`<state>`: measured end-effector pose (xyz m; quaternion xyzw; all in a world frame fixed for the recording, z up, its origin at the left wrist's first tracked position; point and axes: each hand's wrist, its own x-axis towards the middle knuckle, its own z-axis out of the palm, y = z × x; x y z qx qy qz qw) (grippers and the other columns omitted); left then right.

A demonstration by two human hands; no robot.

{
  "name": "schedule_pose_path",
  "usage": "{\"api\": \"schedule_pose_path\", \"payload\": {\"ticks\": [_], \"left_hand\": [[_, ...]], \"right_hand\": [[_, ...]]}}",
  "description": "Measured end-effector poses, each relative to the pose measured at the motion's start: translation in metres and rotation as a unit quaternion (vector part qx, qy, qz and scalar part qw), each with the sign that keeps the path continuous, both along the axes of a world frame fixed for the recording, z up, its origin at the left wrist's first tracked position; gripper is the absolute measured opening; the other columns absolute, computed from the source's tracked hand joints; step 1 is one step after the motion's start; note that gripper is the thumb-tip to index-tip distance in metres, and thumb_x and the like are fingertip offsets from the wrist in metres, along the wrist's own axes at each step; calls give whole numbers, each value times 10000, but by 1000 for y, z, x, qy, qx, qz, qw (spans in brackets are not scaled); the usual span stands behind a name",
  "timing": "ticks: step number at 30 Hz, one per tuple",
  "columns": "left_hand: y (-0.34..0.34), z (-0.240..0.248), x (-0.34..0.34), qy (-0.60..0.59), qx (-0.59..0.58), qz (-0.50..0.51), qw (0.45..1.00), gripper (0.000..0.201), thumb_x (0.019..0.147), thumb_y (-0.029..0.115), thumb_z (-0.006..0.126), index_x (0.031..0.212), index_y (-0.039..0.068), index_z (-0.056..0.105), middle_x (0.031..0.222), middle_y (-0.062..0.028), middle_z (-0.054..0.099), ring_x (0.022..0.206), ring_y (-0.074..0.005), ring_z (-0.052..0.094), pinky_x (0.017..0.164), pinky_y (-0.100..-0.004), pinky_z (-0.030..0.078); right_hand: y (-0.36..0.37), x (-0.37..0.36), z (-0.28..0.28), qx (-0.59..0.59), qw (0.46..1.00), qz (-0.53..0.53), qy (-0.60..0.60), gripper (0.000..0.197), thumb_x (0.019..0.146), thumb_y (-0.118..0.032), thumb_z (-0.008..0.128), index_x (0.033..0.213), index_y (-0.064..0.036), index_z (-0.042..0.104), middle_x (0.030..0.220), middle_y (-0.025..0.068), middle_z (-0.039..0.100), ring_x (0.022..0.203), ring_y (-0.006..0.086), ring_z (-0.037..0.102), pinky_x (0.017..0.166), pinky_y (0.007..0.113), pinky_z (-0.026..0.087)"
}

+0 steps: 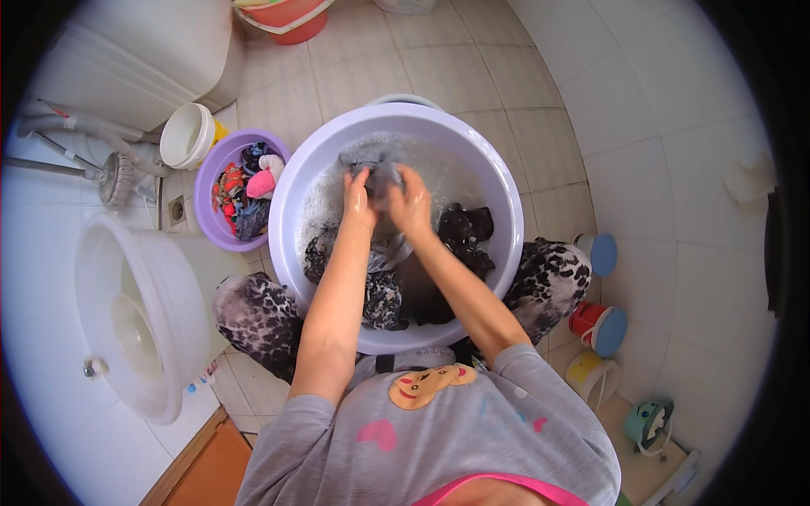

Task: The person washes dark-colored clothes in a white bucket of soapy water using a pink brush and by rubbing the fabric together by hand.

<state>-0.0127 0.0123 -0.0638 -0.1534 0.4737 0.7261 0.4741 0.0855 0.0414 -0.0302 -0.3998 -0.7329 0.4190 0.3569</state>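
Note:
A wide pale lavender basin (pixel 283 253) of sudsy water stands between my knees. Over its far half, my left hand (pixel 360 201) and my right hand (pixel 408 202) are closed on a wet grey piece of clothing (pixel 384 173), bunched between them. What kind of garment it is cannot be made out. Nearer to me, a black-and-white patterned garment (pixel 382 299) lies soaking under my forearms. Dark clothing (pixel 464 240) floats at the right side of the basin, partly hidden by my right forearm.
Left of the basin stand a purple tub (pixel 202 207) of colourful clothes and a white bucket (pixel 187 135). A large translucent tub (pixel 156 295) is at the near left, and a scrub brush (pixel 116 179) beyond it. A red bucket (pixel 299 29) stands far off; several small buckets (pixel 591 325) line the right wall.

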Motion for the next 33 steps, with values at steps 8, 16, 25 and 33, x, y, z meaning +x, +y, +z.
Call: {"api": "schedule_pose_path", "payload": {"ticks": [8,16,25,33], "left_hand": [[-2,46,20,-89,175,-38,980,315,824,313,473,1031,76,486,947,-71,533,849,-222,524,744,-352,435],[0,-5,18,-105,234,-48,965,301,802,247,522,1000,20,503,889,-86,549,797,-205,552,670,-324,476],[-5,37,-23,-30,-24,-61,997,376,827,182,486,1134,-14,394,1145,-139,451,1042,-301,444,881,-440,363],[-13,-5,0,-22,74,274,959,504,776,-66,423,1227,121,300,1134,-130,424,940,-278,480,812,-430,403]], "right_hand": [[-27,6,52,187,973,90,-97,242,646,-239,609,876,-167,584,847,139,496,582,302,549,484,372,462],[-25,-7,51,180,980,65,45,154,666,-189,609,697,-42,577,693,164,536,608,345,528,550,371,433],[47,29,9,156,962,-54,-216,364,699,-221,586,1041,-117,516,1112,127,418,917,333,482,707,420,427],[46,25,-34,53,941,-50,-331,357,669,-144,568,1024,-142,526,899,161,526,778,338,539,663,412,447]]}}
